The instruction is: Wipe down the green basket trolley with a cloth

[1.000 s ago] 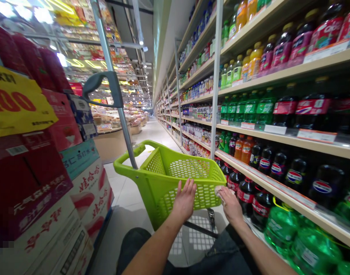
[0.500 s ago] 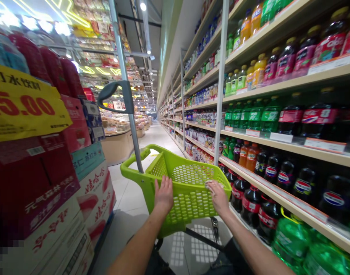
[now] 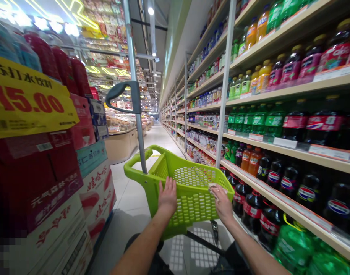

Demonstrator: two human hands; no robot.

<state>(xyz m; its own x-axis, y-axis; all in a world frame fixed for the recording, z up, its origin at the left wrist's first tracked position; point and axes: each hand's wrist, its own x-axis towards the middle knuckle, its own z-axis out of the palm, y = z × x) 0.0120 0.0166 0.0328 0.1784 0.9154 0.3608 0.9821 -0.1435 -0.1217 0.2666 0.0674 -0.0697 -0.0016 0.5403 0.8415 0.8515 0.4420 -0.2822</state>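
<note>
A green plastic shopping cart basket (image 3: 192, 202) with perforated sides stands in front of me, its inside showing no goods. My left hand (image 3: 167, 196) rests on the near rim and side, fingers stretched and nothing held. Farther right, my right hand (image 3: 221, 200) is closed on a crumpled pale cloth (image 3: 213, 188) against the rim near the basket's right end. The grey handle (image 3: 125, 97) sits on a metal pole (image 3: 135, 61) at the cart's left.
Shelves of drink bottles (image 3: 259, 118) line the right side close to the cart. Stacked drink cartons (image 3: 96, 183) with a yellow price sign (image 3: 28, 100) stand at left. A tiled aisle (image 3: 160, 137) runs ahead between the shelves and a food counter (image 3: 122, 145).
The view has shifted slightly, so cart and shelves appear a little farther right. Both hands remain at the basket rim, with the cloth still in my right hand.
</note>
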